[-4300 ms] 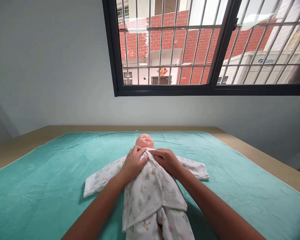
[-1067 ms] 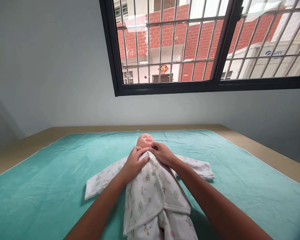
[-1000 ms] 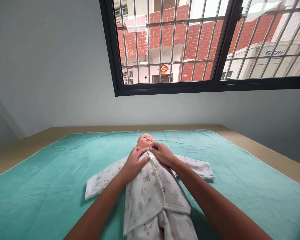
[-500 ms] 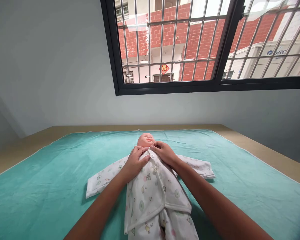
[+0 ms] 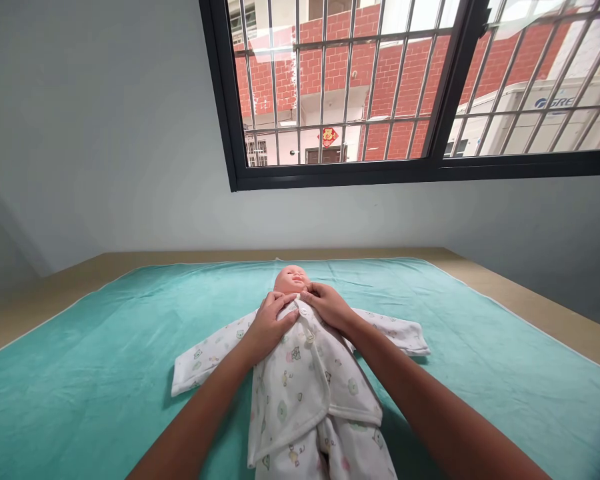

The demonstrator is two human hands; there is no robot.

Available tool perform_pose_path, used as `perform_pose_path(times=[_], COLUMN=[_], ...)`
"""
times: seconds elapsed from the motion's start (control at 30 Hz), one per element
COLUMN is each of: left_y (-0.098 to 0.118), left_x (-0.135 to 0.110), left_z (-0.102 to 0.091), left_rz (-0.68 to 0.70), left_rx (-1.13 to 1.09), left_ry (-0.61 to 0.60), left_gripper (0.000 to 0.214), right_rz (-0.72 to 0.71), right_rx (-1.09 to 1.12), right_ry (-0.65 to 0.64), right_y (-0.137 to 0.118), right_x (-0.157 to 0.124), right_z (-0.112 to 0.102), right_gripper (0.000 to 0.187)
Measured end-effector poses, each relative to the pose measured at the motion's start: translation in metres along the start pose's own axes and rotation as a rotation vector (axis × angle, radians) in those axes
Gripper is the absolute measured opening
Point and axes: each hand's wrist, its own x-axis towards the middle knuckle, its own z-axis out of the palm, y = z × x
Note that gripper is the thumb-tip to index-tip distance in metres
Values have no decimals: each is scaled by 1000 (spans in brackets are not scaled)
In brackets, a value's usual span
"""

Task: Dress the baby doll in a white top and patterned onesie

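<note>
A baby doll (image 5: 291, 279) lies on its back, head toward the wall, dressed in a white printed baby jacket (image 5: 293, 387) and matching trousers (image 5: 353, 447). Both sleeves stretch out to the sides. At the neckline, my left hand (image 5: 271, 325) has its fingers on the left collar edge and its thumb on the chest cloth. My right hand (image 5: 330, 307) pinches the collar's right edge, its fingers curled close to the doll's chin. Between the hands, small fastenings show along the front opening. The fingertips partly cover the collar.
A turquoise cloth (image 5: 105, 333) covers most of the wooden table (image 5: 530, 300). Behind it rises a grey wall (image 5: 130, 133) with a dark-framed, barred window (image 5: 330, 175) above.
The hands stay at the collar in nearly the same pose. The doll and its clothes show no clear movement; only the view shifts very slightly.
</note>
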Motion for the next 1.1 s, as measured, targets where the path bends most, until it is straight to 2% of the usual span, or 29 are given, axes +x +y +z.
perform_pose_path(times=[0.23,0.43,0.5,0.6,0.77,0.83,0.93,1.0,1.1], left_y=[-3,-2,-2,-2,-2,-2,-3,-3,-3], left_x=[0,0,1,2,-2,-8,-29,-48,-74], left_z=[1,1,3,6,9,10,9,9,11], left_rz=[18,12,23,48,66,138,281,338,391], left_rx=[-15,68,157,240,245,289,379,383,338], left_ry=[1,-12,9,43,96,164,243,233,158], left_gripper=[41,46,43,40,39,38,37,34,37], right_rz=[58,-18,-81,-132,-165,-205,-280,-330,-378], right_rx=[179,73,59,-6,-270,-370,-475,-515,-542], right_ry=[1,72,67,23,-87,-93,-72,-72,-79], right_y=[4,-2,-5,-9,-12,-13,-15,-16,-19], right_x=[-2,-23,-41,-82,-154,-169,-176,-174,-171], right_z=[-1,3,3,5,8,8,6,5,5], right_gripper=[31,24,25,40,55,57,60,63,66])
